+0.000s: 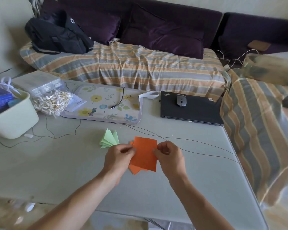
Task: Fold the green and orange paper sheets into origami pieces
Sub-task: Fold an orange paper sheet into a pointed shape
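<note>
An orange paper sheet (144, 154) is held just above the grey table (56, 163), over a few more orange sheets (136, 170) that lie fanned beneath it. My left hand (118, 159) pinches its left edge and my right hand (170, 157) pinches its right edge, thumbs on top. Several folded green paper pieces (110, 138) lie fanned out on the table just beyond my left hand.
A closed black laptop (191, 112) with a grey mouse (181, 100) sits at the back right. A floral mat (103, 103) lies at the back centre, a cream bin (12, 118) and a bag of cotton swabs (51, 102) at the left. Thin black cables (189, 141) cross the table.
</note>
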`<state>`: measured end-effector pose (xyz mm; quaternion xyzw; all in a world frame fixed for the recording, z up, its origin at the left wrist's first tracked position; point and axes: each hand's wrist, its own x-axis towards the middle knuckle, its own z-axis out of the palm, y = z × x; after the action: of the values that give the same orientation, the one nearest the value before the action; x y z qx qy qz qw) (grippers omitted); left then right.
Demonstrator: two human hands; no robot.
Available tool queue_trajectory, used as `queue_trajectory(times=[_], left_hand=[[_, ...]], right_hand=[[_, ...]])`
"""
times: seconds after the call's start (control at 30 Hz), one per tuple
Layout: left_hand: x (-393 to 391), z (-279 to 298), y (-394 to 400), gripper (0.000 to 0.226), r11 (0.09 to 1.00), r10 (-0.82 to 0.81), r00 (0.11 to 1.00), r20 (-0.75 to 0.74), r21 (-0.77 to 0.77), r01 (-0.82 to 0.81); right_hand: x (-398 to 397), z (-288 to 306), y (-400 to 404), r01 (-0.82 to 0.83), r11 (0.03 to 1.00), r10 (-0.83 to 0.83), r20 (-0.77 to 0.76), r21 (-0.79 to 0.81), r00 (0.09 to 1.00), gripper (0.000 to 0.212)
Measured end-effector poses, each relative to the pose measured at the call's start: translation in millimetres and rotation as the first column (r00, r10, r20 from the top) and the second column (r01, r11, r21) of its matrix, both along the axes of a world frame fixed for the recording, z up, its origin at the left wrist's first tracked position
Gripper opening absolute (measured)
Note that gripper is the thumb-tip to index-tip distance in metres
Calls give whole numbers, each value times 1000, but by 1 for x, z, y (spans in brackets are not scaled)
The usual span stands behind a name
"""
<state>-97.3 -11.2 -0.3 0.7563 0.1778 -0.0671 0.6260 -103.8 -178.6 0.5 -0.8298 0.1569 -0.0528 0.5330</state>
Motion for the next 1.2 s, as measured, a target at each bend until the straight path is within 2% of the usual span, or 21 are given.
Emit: queue_trajectory(times=[0.13, 0.23, 0.33, 0.57, 0.73, 0.9, 0.97, 1.03, 1.13, 1.2], left_hand=[[-5, 6, -3, 15, 999, 39, 998, 55, 33, -41], [-6, 8, -4, 10, 997, -11, 995, 104, 74, 3], [-5, 8, -3, 8, 996, -41, 991, 131, 81, 30], [4, 5, 0, 8, 999, -22, 990, 138, 40, 17], [4, 7, -1, 34, 997, -69, 992, 102, 28, 67], [2, 8, -5, 11, 991, -130, 986, 103, 39, 127], [2, 8, -3, 3, 989, -143, 983, 114, 61, 137], [3, 8, -1, 5, 985, -155, 980, 122, 95, 144], [4, 9, 1, 8, 952, -218, 966, 141, 248, 179], [5, 11, 4, 9, 917, -287, 949, 131, 324, 232]], right_hand=[[-5, 8, 3, 16, 998, -4, 192, -62, 981, 14], [-6, 12, 7, 31, 995, -1, 311, -91, 950, 17], [-6, 10, 8, -25, 988, 81, 375, -152, 923, 21], [-7, -3, 3, -260, 945, 310, 297, -198, 903, 25], [-6, -10, 2, -311, 921, 370, 284, -233, 884, 20], [-5, -14, 3, -321, 919, 378, 279, -229, 883, 20], [-7, -15, 4, -348, 908, 403, 264, -233, 876, 20], [-8, -15, 5, -367, 902, 418, 253, -226, 872, 17], [-9, -11, 3, -355, 911, 404, 276, -211, 872, 11], [-8, -5, 1, -361, 908, 410, 280, -211, 868, 22]])
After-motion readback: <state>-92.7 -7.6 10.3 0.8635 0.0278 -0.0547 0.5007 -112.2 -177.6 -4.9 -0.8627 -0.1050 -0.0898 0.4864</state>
